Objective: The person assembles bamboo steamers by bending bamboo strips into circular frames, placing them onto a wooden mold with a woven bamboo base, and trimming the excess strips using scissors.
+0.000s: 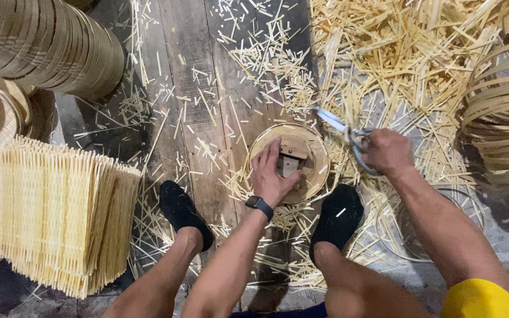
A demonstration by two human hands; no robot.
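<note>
- A round bamboo frame (316, 159) is being pinned flat on the plank floor (184, 70), between the two black-socked feet (337, 215).
- The left hand (273, 174) is being pressed down on the frame, its fingers (264, 156) spread apart over a small wooden block (293, 156) sitting in the middle of the ring.
- A pair of scissors (349, 135) is being gripped in the right hand (387, 152), fingers closed around the handles; the blades are being pointed up and left, just over the frame's far rim. Whether the blades are parted cannot be told from here.
- A watch (259, 205) is being worn on the left wrist.
- The frame is being judged light and thin-walled, springy rather than stiff, and likely to bend or split if squeezed hard; a flat palm from above or a light pinch on the rim would be the safer hold.
- Short cut slivers (396, 53) are being seen heaped thickly to the upper right and scattered across the planks; loose and slippery footing is being suspected there.
- A stack of woven slat mats (60, 212) is lying at the left, with nested hoops (48, 41) piled above it.
- More loose bent strips (502, 118) are being seen at the right edge, well apart from the frame.
</note>
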